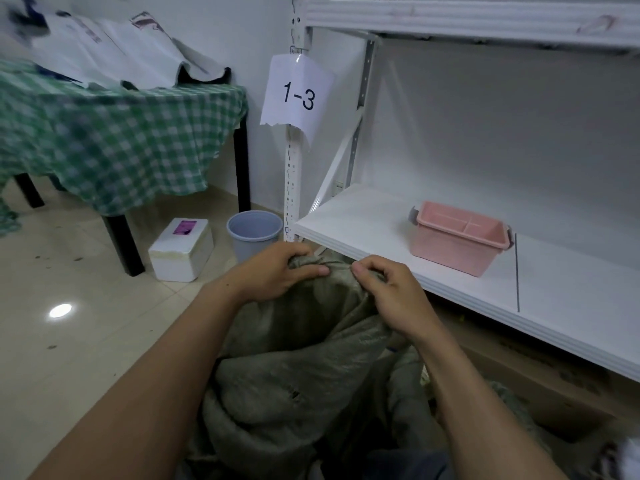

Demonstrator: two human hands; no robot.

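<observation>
- A table with a green checked cloth (114, 133) stands at 10 o'clock in the picture.
- A white foam box (180, 251) sits on the floor by the table leg. A grey bucket (254, 233) is just beside it, at its 3 o'clock.
- The left hand (273, 271) is near the middle. Its fingers are curled tight around the bunched top of the sack, and the thumb presses on the cloth.
- The grey-green sack (294, 375) fills the low middle, right in front of the person. Its long side runs from 6 o'clock up to 12 o'clock. The scrunched top points up and away, toward the shelf edge.
- The right hand (391, 296) is at the left hand's 3 o'clock. Its thumb and fingers pinch the same sack top.
- A paper sign (298, 95) reading "1-3" hangs at 12 o'clock.
- A white shelf (363, 216) holds a pink basket (457, 237) at 3 o'clock.
</observation>
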